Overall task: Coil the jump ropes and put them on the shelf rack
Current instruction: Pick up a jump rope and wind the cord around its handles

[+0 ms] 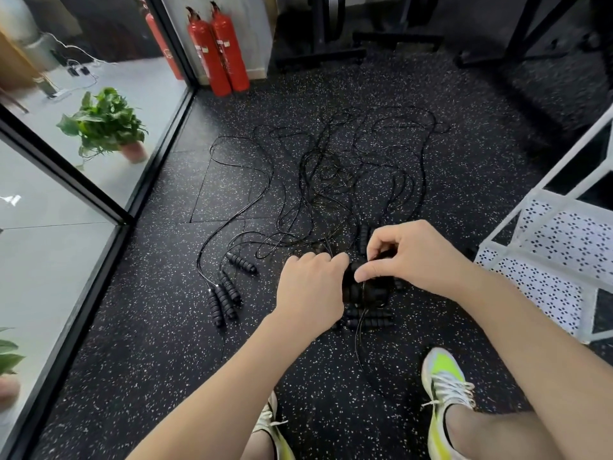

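Gripping a pair of handles [363, 287], left hand [310, 287] steadies while right hand [411, 257] pinches cord; other jump ropes [331, 180] lie tangled on the floor, shelf rack [560, 234] bare.

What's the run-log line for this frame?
phase: coiling | left hand: grips handle bundle | right hand: pinches cord at bundle | other ropes: loose on floor | shelf rack: no ropes seen

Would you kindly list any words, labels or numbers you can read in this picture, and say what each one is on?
No text here can be read.
Left extinguisher: a white label with print, too blurred to read.
Right extinguisher: a small white tag, too blurred to read.
Extinguisher behind the glass: a round pale mark, not legible.
Jump ropes, rack, shoes: no text visible.
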`<state>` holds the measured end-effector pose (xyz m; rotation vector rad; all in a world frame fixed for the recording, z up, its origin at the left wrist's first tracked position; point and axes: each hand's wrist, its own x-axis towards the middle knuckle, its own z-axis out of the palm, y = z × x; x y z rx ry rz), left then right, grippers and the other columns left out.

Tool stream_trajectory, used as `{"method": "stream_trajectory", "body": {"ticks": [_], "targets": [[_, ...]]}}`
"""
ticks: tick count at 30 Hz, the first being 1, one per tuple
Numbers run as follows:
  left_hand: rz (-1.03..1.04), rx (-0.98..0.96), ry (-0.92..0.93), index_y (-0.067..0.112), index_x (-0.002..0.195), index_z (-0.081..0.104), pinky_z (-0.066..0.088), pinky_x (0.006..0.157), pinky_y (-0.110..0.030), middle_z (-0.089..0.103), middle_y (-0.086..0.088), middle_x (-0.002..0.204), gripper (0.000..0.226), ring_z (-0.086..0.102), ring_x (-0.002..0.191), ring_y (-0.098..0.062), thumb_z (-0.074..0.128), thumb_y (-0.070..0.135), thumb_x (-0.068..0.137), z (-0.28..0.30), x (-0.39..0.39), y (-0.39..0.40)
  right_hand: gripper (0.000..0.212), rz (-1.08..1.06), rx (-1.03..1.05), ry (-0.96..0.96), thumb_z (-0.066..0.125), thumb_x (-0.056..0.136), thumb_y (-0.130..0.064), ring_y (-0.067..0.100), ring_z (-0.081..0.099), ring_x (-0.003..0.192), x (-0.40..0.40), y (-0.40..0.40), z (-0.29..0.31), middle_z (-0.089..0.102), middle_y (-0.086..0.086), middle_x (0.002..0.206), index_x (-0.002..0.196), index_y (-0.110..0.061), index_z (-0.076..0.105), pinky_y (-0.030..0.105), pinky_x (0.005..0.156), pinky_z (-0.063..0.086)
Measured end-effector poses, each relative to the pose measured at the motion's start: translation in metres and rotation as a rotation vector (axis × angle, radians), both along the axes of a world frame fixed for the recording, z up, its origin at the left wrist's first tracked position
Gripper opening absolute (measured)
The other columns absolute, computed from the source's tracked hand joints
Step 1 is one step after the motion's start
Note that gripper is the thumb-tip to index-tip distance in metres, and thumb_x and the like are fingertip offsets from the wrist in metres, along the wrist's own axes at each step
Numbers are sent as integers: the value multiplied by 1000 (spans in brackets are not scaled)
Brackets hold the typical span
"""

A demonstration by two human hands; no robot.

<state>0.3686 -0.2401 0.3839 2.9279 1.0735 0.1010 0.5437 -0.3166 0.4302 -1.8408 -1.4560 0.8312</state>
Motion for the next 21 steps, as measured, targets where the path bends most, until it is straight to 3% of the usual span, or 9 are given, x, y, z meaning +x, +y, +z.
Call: {"method": "stream_trajectory", "body": {"ticks": [4, 8, 10, 13, 15, 16, 19, 21], "targets": [[86, -42, -50, 28, 97, 38, 30, 71, -36, 63, 4, 99, 24, 61, 95, -26, 58, 23, 86, 6, -1, 0, 29, -50, 48, -22, 90, 67, -46, 0, 49, 55, 4, -3, 2, 65, -10, 65, 70, -28, 68, 17, 56, 40], [302, -123, -126, 25, 99, 45, 43, 70, -36, 65, 2, 92, 23, 62, 83, -28, 60, 18, 82, 15, -11, 22, 28, 1, -42, -7, 87, 72, -47, 3, 52, 54, 8, -11, 7, 69, -7, 68, 75, -28, 67, 20, 54, 44], [401, -178, -167, 25, 104, 48, 47, 70, -36, 61, 4, 88, 25, 61, 81, -28, 61, 20, 83, 24, -17, 33, 30, 44, -208, -5, 82, 78, -49, 5, 58, 52, 5, -11, 0, 72, -8, 70, 90, -30, 63, 20, 56, 48], [442, -187, -195, 26, 106, 50, 47, 70, -36, 61, 3, 88, 25, 60, 81, -30, 61, 23, 83, 33, -21, 38, 60, 51, -346, 20, 68, 85, -62, 9, 72, 70, -1, -7, -17, 75, -12, 81, 129, -31, 41, 29, 72, 56], [424, -202, -186, 25, 103, 48, 44, 69, -36, 61, 3, 88, 24, 57, 79, -30, 60, 23, 83, 36, -17, 32, 67, 47, -273, 55, 50, 94, -65, 7, 72, 78, -9, -3, -25, 75, -10, 88, 149, -41, 21, 33, 82, 56], [414, -216, -180, 25, 102, 47, 42, 68, -35, 61, 3, 88, 24, 56, 79, -30, 61, 22, 83, 37, -15, 28, 63, 32, -215, 66, 42, 98, -63, 7, 71, 80, -13, -1, -29, 74, -8, 90, 152, -41, 19, 33, 82, 55], [393, -229, -183, 26, 101, 46, 40, 69, -35, 56, 5, 85, 24, 54, 79, -29, 61, 23, 82, 39, -11, 21, 46, -73, 67, 70, 37, 105, -47, 8, 65, 83, -27, 1, -33, 69, -7, 89, 151, -39, 31, 26, 78, 51], [388, -216, -183, 27, 100, 45, 39, 68, -35, 51, 7, 81, 23, 52, 78, -28, 60, 23, 83, 42, -12, 20, 42, -128, 308, 72, 40, 105, -39, 5, 61, 86, -31, 1, -34, 62, -17, 92, 147, -35, 40, 16, 80, 44]]}}
